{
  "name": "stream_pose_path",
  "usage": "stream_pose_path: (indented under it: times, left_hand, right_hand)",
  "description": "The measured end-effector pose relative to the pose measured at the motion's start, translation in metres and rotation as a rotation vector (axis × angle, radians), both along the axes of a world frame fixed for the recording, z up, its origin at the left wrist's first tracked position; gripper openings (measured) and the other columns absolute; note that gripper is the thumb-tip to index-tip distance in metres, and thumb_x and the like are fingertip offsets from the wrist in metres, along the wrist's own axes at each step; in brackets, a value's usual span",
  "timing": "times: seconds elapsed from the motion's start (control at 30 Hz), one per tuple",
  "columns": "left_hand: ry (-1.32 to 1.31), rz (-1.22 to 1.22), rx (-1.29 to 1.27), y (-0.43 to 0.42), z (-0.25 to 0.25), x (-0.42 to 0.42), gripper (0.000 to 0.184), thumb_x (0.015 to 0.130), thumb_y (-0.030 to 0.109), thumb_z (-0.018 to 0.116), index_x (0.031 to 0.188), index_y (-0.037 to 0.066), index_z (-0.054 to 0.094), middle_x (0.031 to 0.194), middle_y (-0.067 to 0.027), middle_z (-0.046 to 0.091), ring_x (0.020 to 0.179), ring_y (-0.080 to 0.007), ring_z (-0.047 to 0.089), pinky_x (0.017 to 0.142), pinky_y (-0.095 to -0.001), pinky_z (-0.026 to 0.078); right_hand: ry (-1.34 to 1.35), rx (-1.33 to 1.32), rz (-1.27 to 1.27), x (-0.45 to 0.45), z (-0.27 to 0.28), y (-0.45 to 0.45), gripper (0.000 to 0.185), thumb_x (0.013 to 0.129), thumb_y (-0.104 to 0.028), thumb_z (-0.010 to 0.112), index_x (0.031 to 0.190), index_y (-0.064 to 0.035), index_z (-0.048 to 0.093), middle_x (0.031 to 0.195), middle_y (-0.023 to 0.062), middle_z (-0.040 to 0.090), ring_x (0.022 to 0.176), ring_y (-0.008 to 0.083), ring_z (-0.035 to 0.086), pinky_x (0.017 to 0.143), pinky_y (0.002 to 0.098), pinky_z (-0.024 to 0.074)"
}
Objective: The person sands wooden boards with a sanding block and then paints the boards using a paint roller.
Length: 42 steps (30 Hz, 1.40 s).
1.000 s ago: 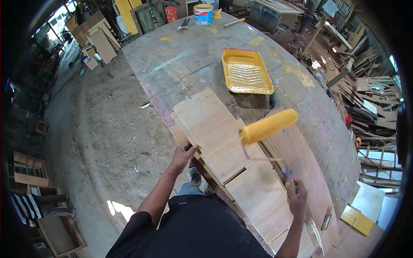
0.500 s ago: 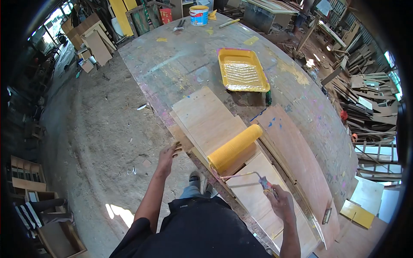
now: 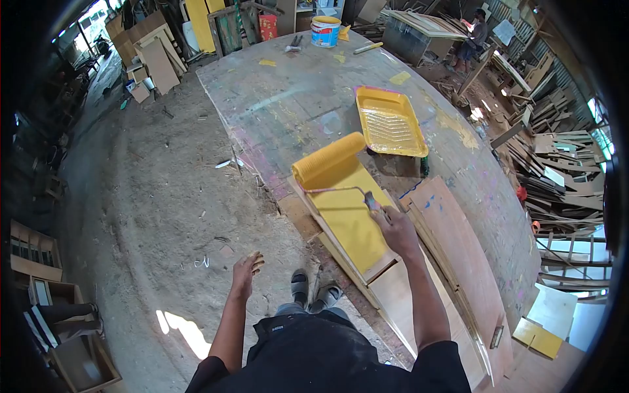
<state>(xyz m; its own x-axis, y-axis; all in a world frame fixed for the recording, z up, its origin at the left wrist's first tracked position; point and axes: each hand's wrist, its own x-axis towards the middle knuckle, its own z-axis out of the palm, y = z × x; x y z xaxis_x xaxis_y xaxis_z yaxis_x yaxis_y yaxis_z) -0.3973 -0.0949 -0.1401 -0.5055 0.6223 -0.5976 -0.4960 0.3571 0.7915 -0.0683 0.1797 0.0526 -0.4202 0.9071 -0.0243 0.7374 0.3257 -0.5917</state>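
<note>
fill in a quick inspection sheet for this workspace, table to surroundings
Surface: worktable, stained with old paint.
Job's things: roller at the far end of a yellow-coated board; nearer board bare; tray yellow inside.
Clutter: bucket and stick at the worktable's far end.
Grips: right grip around the roller handle; left grip holding nothing.
Cables: nothing seen for certain; white curl on floor unclear.
Surroundings: person in background; scrap wood piled at right.
</note>
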Motion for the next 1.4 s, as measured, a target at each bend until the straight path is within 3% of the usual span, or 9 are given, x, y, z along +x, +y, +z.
stream_pose_path:
  times: [0.47, 0.9, 0.97, 1.1, 1.2, 1.27, 1.3, 1.37, 1.4]
  left_hand:
    - [0.083, 0.016, 0.008, -0.061, 0.003, 0.055, 0.035, 0.100, 0.034, 0.065, 0.121, 0.006, 0.071, 0.114, -0.0058, 0.076, 0.099, -0.0155, 0.071, 0.084, -0.0302, 0.049]
    - [0.044, -0.178, 0.055, -0.093, 0.001, 0.278, 0.034, 0.104, 0.030, 0.060, 0.126, 0.006, 0.069, 0.118, -0.0048, 0.075, 0.104, -0.0155, 0.070, 0.086, -0.0323, 0.049]
    - [0.033, -0.205, 0.093, -0.086, 0.017, 0.309, 0.036, 0.104, 0.031, 0.060, 0.129, 0.005, 0.068, 0.120, -0.0056, 0.074, 0.109, -0.0160, 0.069, 0.089, -0.0318, 0.049]
    - [0.004, -0.206, 0.210, -0.072, 0.050, 0.345, 0.036, 0.105, 0.026, 0.057, 0.134, 0.004, 0.064, 0.128, -0.0072, 0.071, 0.116, -0.0180, 0.067, 0.094, -0.0309, 0.047]
    - [-0.006, -0.249, 0.273, -0.060, 0.057, 0.352, 0.038, 0.106, 0.021, 0.054, 0.140, 0.005, 0.061, 0.132, -0.0075, 0.069, 0.119, -0.0189, 0.066, 0.100, -0.0336, 0.048]
    - [-0.058, -0.284, 0.341, -0.052, 0.064, 0.357, 0.042, 0.106, 0.018, 0.053, 0.146, 0.005, 0.056, 0.135, -0.0078, 0.068, 0.121, -0.0192, 0.065, 0.102, -0.0344, 0.048]
    - [-0.063, -0.279, 0.346, -0.048, 0.064, 0.360, 0.042, 0.106, 0.018, 0.053, 0.146, 0.005, 0.056, 0.135, -0.0078, 0.068, 0.121, -0.0192, 0.065, 0.102, -0.0344, 0.048]
    - [-0.107, -0.305, 0.397, -0.042, 0.062, 0.362, 0.043, 0.106, 0.018, 0.052, 0.147, 0.005, 0.055, 0.136, -0.0081, 0.067, 0.122, -0.0192, 0.064, 0.103, -0.0339, 0.047]
    - [-0.120, -0.317, 0.376, -0.039, 0.058, 0.363, 0.043, 0.106, 0.018, 0.052, 0.147, 0.005, 0.055, 0.137, -0.0078, 0.067, 0.123, -0.0196, 0.064, 0.103, -0.0338, 0.047]
  right_hand:
    - [-0.005, -0.041, 0.047, 0.001, -0.014, -0.003, 0.051, 0.096, -0.048, 0.062, 0.102, 0.0022, 0.071, 0.093, 0.0301, 0.070, 0.092, 0.0469, 0.068, 0.080, 0.0537, 0.0519]
    - [-0.011, -0.084, -0.048, 0.312, 0.008, -0.190, 0.043, 0.095, -0.040, 0.070, 0.116, -0.0029, 0.072, 0.095, 0.0289, 0.071, 0.092, 0.0456, 0.069, 0.077, 0.0499, 0.0538]
    - [0.037, -0.097, -0.067, 0.366, 0.019, -0.223, 0.041, 0.093, -0.037, 0.072, 0.116, -0.0029, 0.073, 0.090, 0.0266, 0.071, 0.084, 0.0417, 0.071, 0.073, 0.0460, 0.0540]
    - [0.103, -0.183, -0.167, 0.479, 0.024, -0.275, 0.033, 0.089, -0.024, 0.078, 0.113, -0.0012, 0.075, 0.078, 0.0174, 0.070, 0.070, 0.0168, 0.067, 0.065, 0.0349, 0.0498]
    - [-0.021, -0.324, -0.185, 0.542, 0.036, -0.285, 0.032, 0.088, -0.018, 0.080, 0.114, 0.0000, 0.075, 0.077, 0.0143, 0.070, 0.067, 0.0117, 0.062, 0.063, 0.0312, 0.0485]
    - [-0.041, -0.339, -0.185, 0.552, 0.044, -0.286, 0.032, 0.090, -0.012, 0.078, 0.118, 0.0027, 0.073, 0.073, -0.0015, 0.061, 0.066, 0.0065, 0.052, 0.058, 0.0286, 0.0435]
    - [-0.047, -0.334, -0.183, 0.545, 0.045, -0.281, 0.032, 0.090, -0.012, 0.078, 0.118, 0.0027, 0.073, 0.073, -0.0015, 0.061, 0.066, 0.0065, 0.052, 0.058, 0.0286, 0.0435]
    - [-0.013, -0.175, -0.125, 0.511, 0.038, -0.270, 0.033, 0.087, -0.017, 0.081, 0.114, 0.0001, 0.074, 0.075, 0.0123, 0.071, 0.064, 0.0109, 0.059, 0.060, 0.0322, 0.0470]
    - [0.010, -0.160, -0.109, 0.494, 0.029, -0.262, 0.033, 0.089, -0.023, 0.080, 0.113, -0.0005, 0.074, 0.071, 0.0156, 0.069, 0.061, 0.0208, 0.065, 0.058, 0.0383, 0.0482]
